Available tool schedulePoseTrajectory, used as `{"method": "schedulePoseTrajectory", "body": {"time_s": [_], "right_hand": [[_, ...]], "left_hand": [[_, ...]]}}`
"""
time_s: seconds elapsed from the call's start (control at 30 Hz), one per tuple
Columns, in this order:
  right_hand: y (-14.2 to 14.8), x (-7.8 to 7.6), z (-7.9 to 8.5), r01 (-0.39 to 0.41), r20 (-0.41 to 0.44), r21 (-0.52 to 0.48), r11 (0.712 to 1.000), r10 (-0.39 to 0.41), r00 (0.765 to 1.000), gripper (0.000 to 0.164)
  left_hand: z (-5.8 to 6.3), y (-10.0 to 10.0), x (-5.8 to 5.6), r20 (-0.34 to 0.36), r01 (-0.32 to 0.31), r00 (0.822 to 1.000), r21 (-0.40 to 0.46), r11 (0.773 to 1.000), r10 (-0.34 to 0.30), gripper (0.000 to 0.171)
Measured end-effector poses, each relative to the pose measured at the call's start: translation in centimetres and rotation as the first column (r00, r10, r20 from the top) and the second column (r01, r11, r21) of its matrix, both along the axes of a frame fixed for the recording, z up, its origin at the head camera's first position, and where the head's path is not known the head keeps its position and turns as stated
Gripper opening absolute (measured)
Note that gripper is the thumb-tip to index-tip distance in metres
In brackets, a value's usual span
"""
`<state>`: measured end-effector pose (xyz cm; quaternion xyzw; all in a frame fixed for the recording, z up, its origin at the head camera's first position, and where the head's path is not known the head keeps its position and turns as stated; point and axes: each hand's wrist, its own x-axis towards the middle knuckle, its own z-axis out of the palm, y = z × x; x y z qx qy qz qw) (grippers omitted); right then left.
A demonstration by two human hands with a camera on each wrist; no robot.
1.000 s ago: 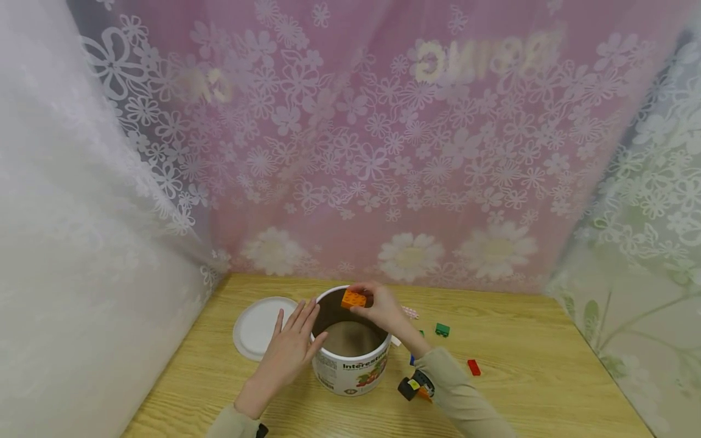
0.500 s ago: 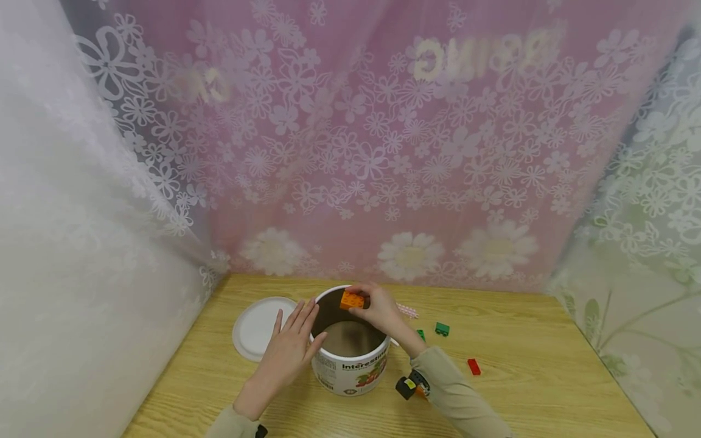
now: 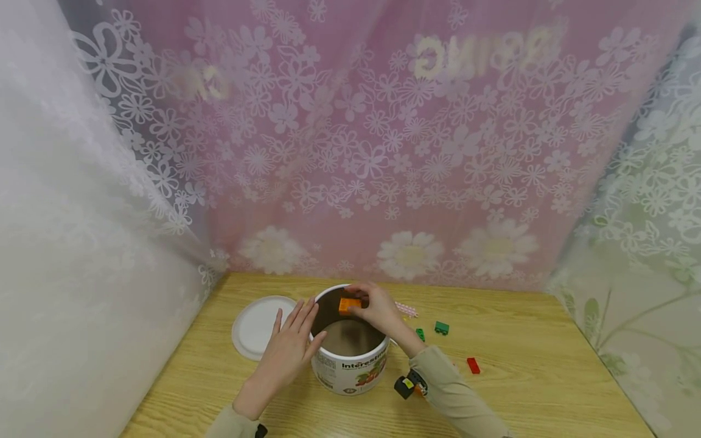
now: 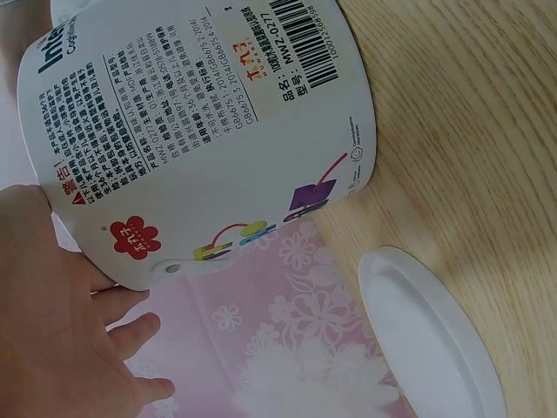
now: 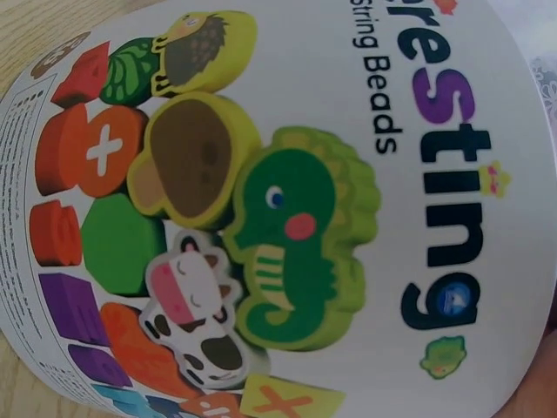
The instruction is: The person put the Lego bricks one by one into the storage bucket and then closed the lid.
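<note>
A white printed bucket [image 3: 352,368] stands upright on the table. In the head view my right hand [image 3: 378,311] reaches over its rim and pinches an orange toy building brick [image 3: 348,306] inside the mouth. My left hand [image 3: 289,351] rests against the bucket's left rim with straight, spread fingers; the left wrist view also shows this hand [image 4: 65,322] beside the bucket wall [image 4: 209,174]. The bucket's colourful label [image 5: 287,218] fills the right wrist view, with only a sliver of the hand at its lower right. Part of the bucket's floor is hidden from view.
A white round lid [image 3: 261,328] lies left of the bucket. On the right lie a dark green brick [image 3: 442,328], a red brick [image 3: 473,365], a lighter green brick [image 3: 420,334] and a pink-white patterned piece [image 3: 406,309]. Patterned curtains surround the wooden table [image 3: 526,389].
My right hand has shifted slightly left, and the orange brick has moved slightly left and tilted, its studded top facing the camera less. The left hand stays on the rim.
</note>
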<state>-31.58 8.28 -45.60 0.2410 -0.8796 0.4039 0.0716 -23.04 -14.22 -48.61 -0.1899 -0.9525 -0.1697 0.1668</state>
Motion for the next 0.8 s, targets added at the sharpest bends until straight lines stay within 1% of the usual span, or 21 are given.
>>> {"method": "schedulePoseTrajectory", "body": {"time_s": [0.3,0.43,0.5,0.6,0.67,0.8], "right_hand": [[0.6,0.0,-0.5,-0.043,0.007,-0.128,0.991,0.045,0.999,0.028],[0.9,0.0,-0.5,-0.052,0.035,-0.185,0.981,0.060,0.998,0.028],[1.0,0.0,-0.5,-0.064,0.047,-0.231,0.971,0.077,0.996,0.028],[1.2,0.2,-0.3,-0.089,0.028,-0.297,0.951,0.102,0.994,0.028],[1.4,0.3,-0.3,-0.112,-0.006,-0.335,0.936,0.116,0.993,0.028],[2.0,0.8,0.2,-0.154,-0.061,-0.407,0.900,0.142,0.988,0.028]], "left_hand": [[0.0,0.2,0.1,-0.010,0.005,1.000,-0.004,1.000,-0.005,0.065],[0.0,0.2,0.1,0.002,0.003,1.000,-0.001,1.000,-0.003,0.064],[-0.1,0.2,0.1,-0.001,0.001,1.000,-0.002,1.000,-0.001,0.064],[-0.1,0.1,0.0,-0.010,0.001,1.000,-0.003,1.000,-0.001,0.064],[-0.1,0.1,0.0,-0.019,0.000,1.000,-0.006,1.000,0.000,0.063],[-0.1,0.1,0.1,-0.012,-0.004,1.000,0.001,1.000,0.004,0.063]]}}
